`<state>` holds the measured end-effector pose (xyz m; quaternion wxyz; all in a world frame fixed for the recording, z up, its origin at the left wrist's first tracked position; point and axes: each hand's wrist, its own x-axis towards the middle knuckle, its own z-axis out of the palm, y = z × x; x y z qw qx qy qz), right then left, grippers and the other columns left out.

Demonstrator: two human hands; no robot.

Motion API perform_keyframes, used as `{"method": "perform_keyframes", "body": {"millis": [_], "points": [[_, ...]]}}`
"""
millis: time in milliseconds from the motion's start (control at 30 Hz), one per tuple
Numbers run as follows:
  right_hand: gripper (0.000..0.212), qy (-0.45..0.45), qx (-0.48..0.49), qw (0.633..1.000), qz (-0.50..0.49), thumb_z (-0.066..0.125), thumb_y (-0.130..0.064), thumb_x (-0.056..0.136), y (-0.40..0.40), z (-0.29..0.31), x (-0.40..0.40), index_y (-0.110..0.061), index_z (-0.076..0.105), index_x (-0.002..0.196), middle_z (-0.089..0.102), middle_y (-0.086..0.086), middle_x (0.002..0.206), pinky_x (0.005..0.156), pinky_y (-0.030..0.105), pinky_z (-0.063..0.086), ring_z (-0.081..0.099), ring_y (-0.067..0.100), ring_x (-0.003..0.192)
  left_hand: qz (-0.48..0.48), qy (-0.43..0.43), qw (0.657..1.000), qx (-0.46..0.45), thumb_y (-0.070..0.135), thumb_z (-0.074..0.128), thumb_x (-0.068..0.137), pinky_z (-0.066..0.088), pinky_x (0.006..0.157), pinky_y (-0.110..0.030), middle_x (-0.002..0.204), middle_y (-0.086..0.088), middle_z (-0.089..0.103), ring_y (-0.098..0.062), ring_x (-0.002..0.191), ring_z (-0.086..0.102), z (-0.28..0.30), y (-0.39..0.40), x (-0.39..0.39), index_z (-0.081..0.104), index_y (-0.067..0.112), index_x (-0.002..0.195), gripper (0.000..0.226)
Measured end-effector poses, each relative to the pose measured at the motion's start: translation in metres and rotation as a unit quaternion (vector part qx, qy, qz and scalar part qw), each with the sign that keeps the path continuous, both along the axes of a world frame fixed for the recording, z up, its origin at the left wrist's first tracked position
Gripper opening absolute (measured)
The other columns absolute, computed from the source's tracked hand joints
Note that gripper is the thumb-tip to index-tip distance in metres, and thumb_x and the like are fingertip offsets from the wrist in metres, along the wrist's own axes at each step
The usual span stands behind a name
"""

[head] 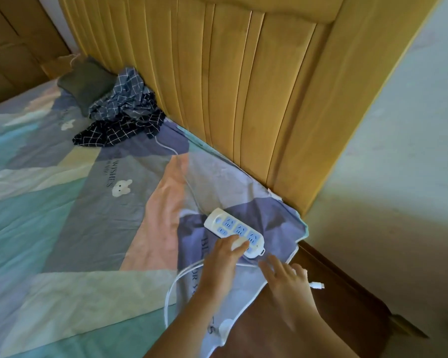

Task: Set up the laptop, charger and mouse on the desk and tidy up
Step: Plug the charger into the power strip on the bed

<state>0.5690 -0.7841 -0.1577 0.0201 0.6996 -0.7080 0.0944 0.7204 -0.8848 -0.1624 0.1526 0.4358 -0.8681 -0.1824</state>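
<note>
Right hand (286,276): fingers spread, holding nothing, just beside white cable (173,285).
Left hand (228,251): grip pinching charger plug (239,244) at power strip (234,229) on bed (62,228).
Progress: early, plugging charger; laptop, mouse, desk unseen, setup and tidying left.

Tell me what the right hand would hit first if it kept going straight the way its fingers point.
Most likely the near end of the white power strip: the right hand points up-left toward it across the bedsheet. Depth is uncertain.
</note>
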Motion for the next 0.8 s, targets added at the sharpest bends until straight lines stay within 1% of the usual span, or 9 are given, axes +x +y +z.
{"method": "perform_keyframes", "body": {"millis": [100, 200, 267, 367, 433, 500, 633, 700, 800], "points": [[0.065, -0.024, 0.040, 0.999, -0.005, 0.081, 0.001, 0.044, -0.026, -0.035, -0.008, -0.014, 0.069, 0.106, 0.064, 0.010, 0.107, 0.044, 0.033, 0.048, 0.064, 0.023, 0.061, -0.009, -0.031, 0.999, 0.022, 0.008, 0.058, 0.067, 0.060, 0.067, -0.040, 0.113, -0.008, 0.069, -0.031, 0.094, 0.068, -0.035, -0.012, 0.001, 0.070, 0.017, 0.110, 0.046], [0.075, -0.006, 0.078, 0.997, 0.001, 0.086, -0.001, 0.038, -0.044, -0.054, -0.011, -0.010, 0.068, 0.111, 0.063, 0.016, 0.119, 0.042, 0.034, 0.052, 0.065, 0.026, 0.068, -0.021, -0.036, 0.999, 0.018, 0.007, 0.055, 0.069, 0.060, 0.064, -0.039, 0.114, -0.008, 0.068, -0.031, 0.095, 0.068, -0.049, -0.014, 0.008, 0.069, 0.018, 0.113, 0.048], [0.081, 0.013, 0.093, 0.996, 0.007, 0.087, -0.001, 0.036, -0.055, -0.063, -0.009, -0.006, 0.066, 0.114, 0.061, 0.020, 0.124, 0.041, 0.035, 0.052, 0.066, 0.031, 0.076, -0.036, -0.033, 0.999, 0.015, 0.005, 0.061, 0.072, 0.060, 0.062, -0.037, 0.117, -0.008, 0.066, -0.031, 0.096, 0.067, -0.052, -0.015, 0.012, 0.067, 0.019, 0.117, 0.047], [0.084, 0.019, 0.101, 0.995, 0.005, 0.088, -0.004, 0.042, -0.069, -0.072, -0.010, -0.004, 0.061, 0.122, 0.058, 0.020, 0.130, 0.044, 0.036, 0.054, 0.066, 0.037, 0.098, -0.041, -0.024, 0.999, 0.017, -0.004, 0.076, 0.068, 0.060, 0.062, -0.037, 0.119, -0.007, 0.064, -0.031, 0.095, 0.065, -0.056, -0.020, 0.013, 0.065, 0.021, 0.119, 0.058], [0.090, 0.003, 0.096, 0.995, 0.014, 0.085, -0.001, 0.047, -0.073, -0.080, -0.014, -0.004, 0.051, 0.131, 0.054, 0.019, 0.135, 0.046, 0.034, 0.054, 0.061, 0.034, 0.112, -0.051, -0.023, 0.998, 0.011, -0.006, 0.080, 0.065, 0.059, 0.066, -0.037, 0.118, -0.006, 0.064, -0.029, 0.095, 0.064, -0.057, -0.022, 0.011, 0.065, 0.021, 0.119, 0.063], [0.099, -0.023, 0.094, 0.995, 0.026, 0.083, 0.000, 0.051, -0.072, -0.086, -0.019, -0.007, 0.039, 0.139, 0.046, 0.016, 0.143, 0.048, 0.032, 0.053, 0.055, 0.031, 0.121, -0.053, -0.013, 0.998, 0.003, -0.002, 0.081, 0.063, 0.058, 0.068, -0.036, 0.114, -0.004, 0.066, -0.028, 0.091, 0.064, -0.053, -0.022, 0.007, 0.064, 0.018, 0.117, 0.060], [0.094, -0.046, 0.093, 0.994, 0.024, 0.075, 0.005, 0.059, -0.068, -0.093, -0.021, -0.010, 0.034, 0.142, 0.039, 0.013, 0.148, 0.048, 0.030, 0.053, 0.052, 0.028, 0.125, -0.018, 0.006, 1.000, -0.006, 0.005, 0.087, 0.059, 0.058, 0.065, -0.032, 0.102, 0.000, 0.070, -0.024, 0.084, 0.065, -0.047, -0.020, 0.000, 0.068, 0.013, 0.109, 0.055], [0.095, -0.059, 0.094, 0.994, 0.020, 0.075, 0.004, 0.061, -0.068, -0.096, -0.019, -0.010, 0.032, 0.144, 0.036, 0.013, 0.150, 0.050, 0.029, 0.055, 0.050, 0.029, 0.126, -0.027, -0.003, 0.999, -0.028, 0.003, 0.085, 0.061, 0.057, 0.066, -0.033, 0.103, -0.001, 0.070, -0.024, 0.084, 0.065, -0.050, -0.019, 0.000, 0.068, 0.013, 0.108, 0.051], [0.099, -0.069, 0.100, 0.992, 0.014, 0.082, -0.001, 0.059, -0.067, -0.099, -0.018, -0.011, 0.031, 0.145, 0.036, 0.012, 0.150, 0.054, 0.028, 0.057, 0.050, 0.030, 0.127, -0.056, -0.034, 0.996, -0.063, 0.002, 0.083, 0.065, 0.056, 0.068, -0.038, 0.109, -0.005, 0.068, -0.023, 0.090, 0.067, -0.059, -0.017, 0.001, 0.067, 0.012, 0.112, 0.050]]}}
